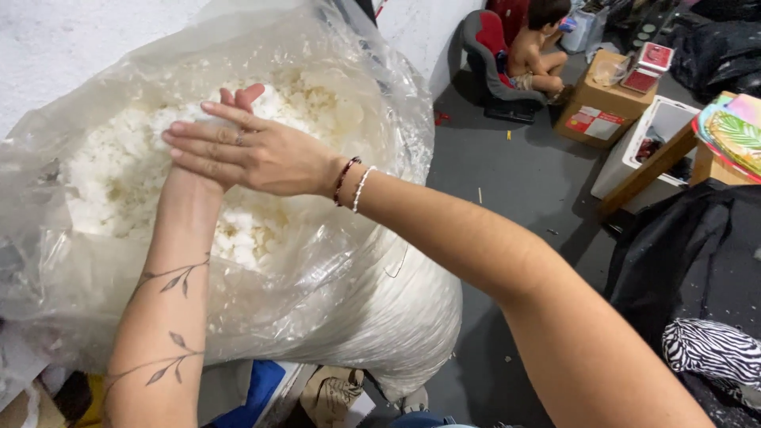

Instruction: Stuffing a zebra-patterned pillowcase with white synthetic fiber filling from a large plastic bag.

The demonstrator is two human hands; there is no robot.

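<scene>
Right hand (pixel 246 150): lying flat across the centre-left of the frame, fingers stretched out straight and together, released, gripping nothing; its palm is pressing against the left hand beneath it.
Left hand (pixel 238 98): mostly hidden under the right hand; only a few fingertips are showing above it, pointing up toward the filling. Whether they are clenching anything cannot be told.
Left forearm (pixel 166 309): rising from the lower left, bearing a thin leafy vine tattoo.
Wrist bands (pixel 353 184): one dark beaded, one white beaded, sitting on the right wrist.
Plastic bag (pixel 341 261): large, clear, crinkled and glossy, filling the left half of the frame, its mouth gaping open beneath the hands.
White filling (pixel 119 174): soft, clumpy, fluffy lumps lying inside the bag, directly behind and below both hands.
Floor (pixel 523 174): smooth grey, showing in the upper middle.
Cardboard box (pixel 598 111): brown, squarish, standing at the upper right.
Zebra-striped cloth (pixel 709 353): lying on black fabric at the lower right.
</scene>
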